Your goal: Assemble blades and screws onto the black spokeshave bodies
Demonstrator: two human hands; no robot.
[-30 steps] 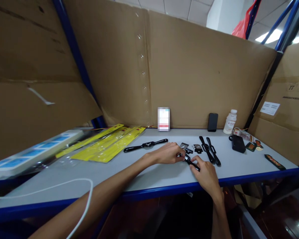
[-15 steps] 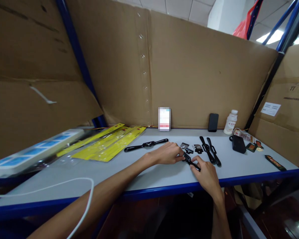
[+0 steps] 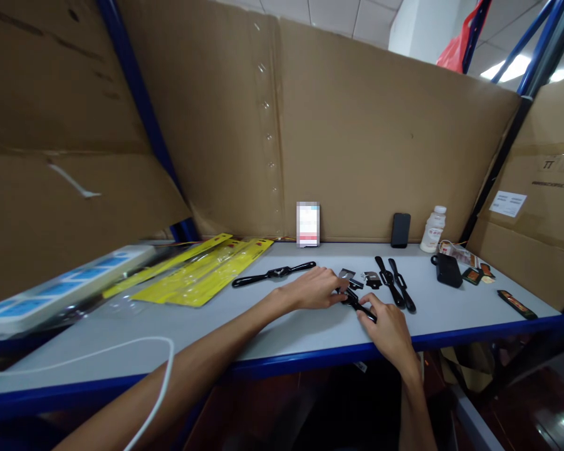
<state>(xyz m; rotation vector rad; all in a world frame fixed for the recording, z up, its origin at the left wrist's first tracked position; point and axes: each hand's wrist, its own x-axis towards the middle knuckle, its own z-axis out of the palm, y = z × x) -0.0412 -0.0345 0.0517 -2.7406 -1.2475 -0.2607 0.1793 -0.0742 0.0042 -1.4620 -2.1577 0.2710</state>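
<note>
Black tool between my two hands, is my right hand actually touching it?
Touching. The head view shows the right hand pinching the near end of the black tool, with no gap between them.

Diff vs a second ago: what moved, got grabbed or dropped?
At most, the black tool turned slightly; direction unclear. Nothing visibly taken or let go: left hand and right hand still hold it. Metal plates and yellow packages stayed put.

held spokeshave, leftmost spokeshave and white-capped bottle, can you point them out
held spokeshave (image 3: 354,302): head view, on its exposed middle
leftmost spokeshave (image 3: 278,273): head view, on its central body
white-capped bottle (image 3: 433,232): head view, on its front
</note>
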